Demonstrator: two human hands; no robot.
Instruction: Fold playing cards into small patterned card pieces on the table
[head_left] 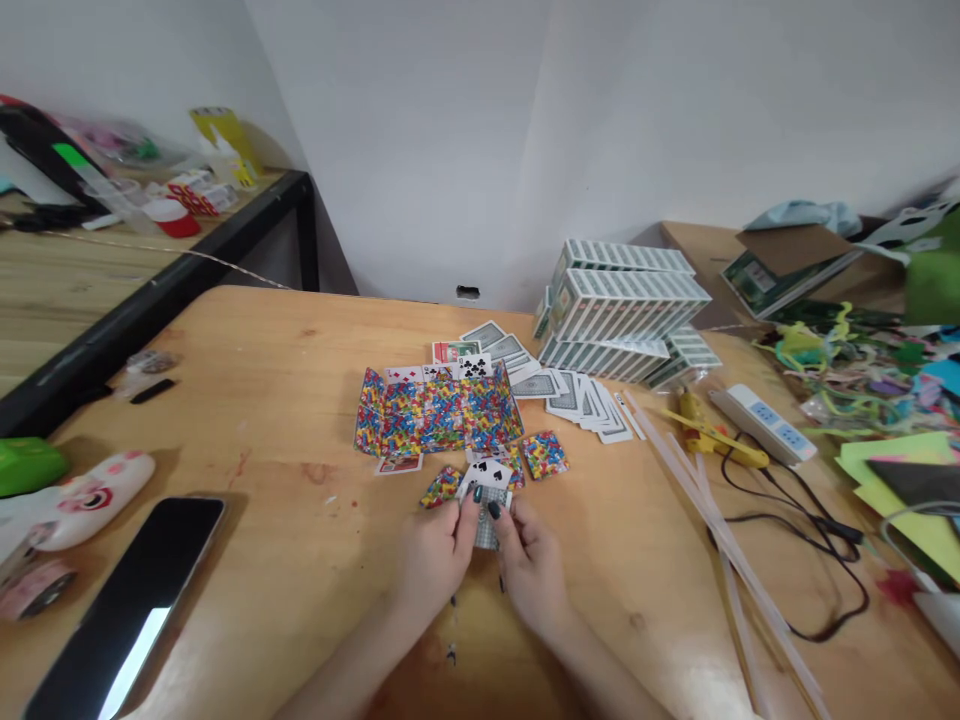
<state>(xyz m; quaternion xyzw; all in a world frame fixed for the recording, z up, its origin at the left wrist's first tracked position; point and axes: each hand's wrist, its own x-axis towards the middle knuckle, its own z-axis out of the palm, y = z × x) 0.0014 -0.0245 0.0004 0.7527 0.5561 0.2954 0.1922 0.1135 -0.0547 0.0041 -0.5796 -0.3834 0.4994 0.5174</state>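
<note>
My left hand (442,555) and my right hand (534,572) meet near the middle of the table. Their thumbs and fingers pinch a grey-backed playing card (487,532) from both sides. Just beyond it lies a spade card (489,470), partly covered by my fingers. Small pieces with a bright multicoloured pattern (546,455) lie close by, one left of the cards and others to the right. Farther back stands a low panelled piece (424,415) with the same pattern, its two ends angled toward me. Playing cards stick out behind it and under its front edge.
Loose playing cards (581,400) are spread behind and to the right. Boxed card packs (626,305) are stacked at the back. Glue sticks (720,530), a yellow glue gun (701,430) with its cable and a power strip (765,420) lie right. A phone (135,605) lies left.
</note>
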